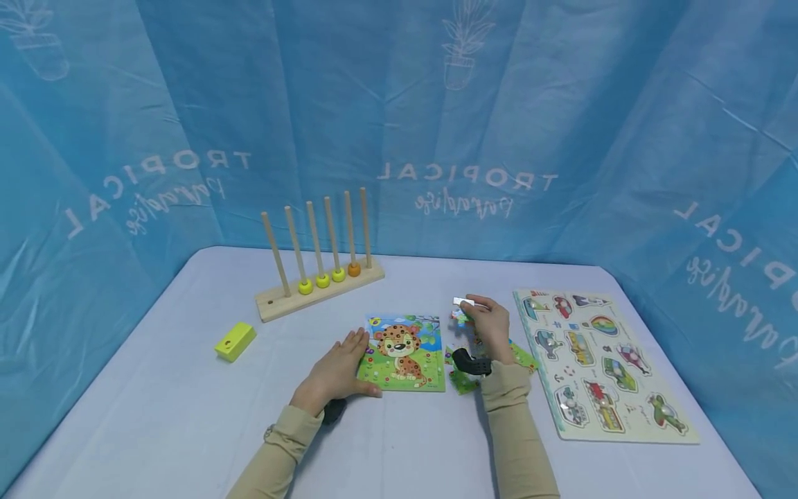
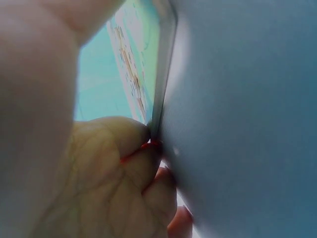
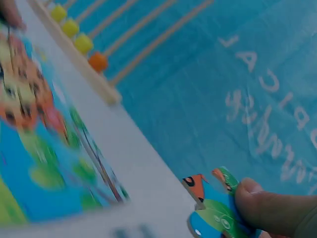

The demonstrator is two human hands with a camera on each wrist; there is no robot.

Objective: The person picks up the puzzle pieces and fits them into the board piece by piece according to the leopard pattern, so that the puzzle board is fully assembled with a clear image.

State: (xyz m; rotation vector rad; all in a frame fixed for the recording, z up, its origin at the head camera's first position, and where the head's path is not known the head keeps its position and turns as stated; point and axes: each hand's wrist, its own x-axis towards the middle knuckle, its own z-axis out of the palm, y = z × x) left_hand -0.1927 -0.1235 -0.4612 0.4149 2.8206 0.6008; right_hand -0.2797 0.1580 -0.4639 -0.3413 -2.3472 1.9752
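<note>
Positioned flat on the white table (image 1: 156, 423), near the middle: leopard-cub picture board (image 1: 404, 380), printed side up. Placed along its left edge: left hand (image 1: 335, 367), with fingers extended and touching the edge, thumb stretched out at the lower left corner. Visible in the left wrist view as well: fingertips against the board's side.

Pinched between thumb and fingers of the right hand (image 1: 491, 326): one jigsaw piece (image 3: 218, 210), printed in blue, green and spotted orange. Held clear of the table, just right of the board's upper right corner. Seen in the right wrist view: thumb pressed on the edge of the piece's printed face.

Lying beneath and beside the right wrist: loose jigsaw pieces (image 1: 464, 382), mostly green, partly hidden by the arm and the black wrist strap (image 1: 472, 363).

Set farther right: vehicle peg puzzle board (image 1: 648, 434), with aircraft, boat, train and balloon shapes. Standing behind and left of the leopard-cub board: wooden bead rack (image 1: 330, 290) with six upright rods, three yellow beads (image 1: 322, 281) and one orange bead (image 1: 354, 269). Lying left of the rack's front: yellow block (image 1: 235, 342). Hung behind the table: blue curtain (image 1: 386, 104) with mirrored "TROPICAL Paradise" lettering.
</note>
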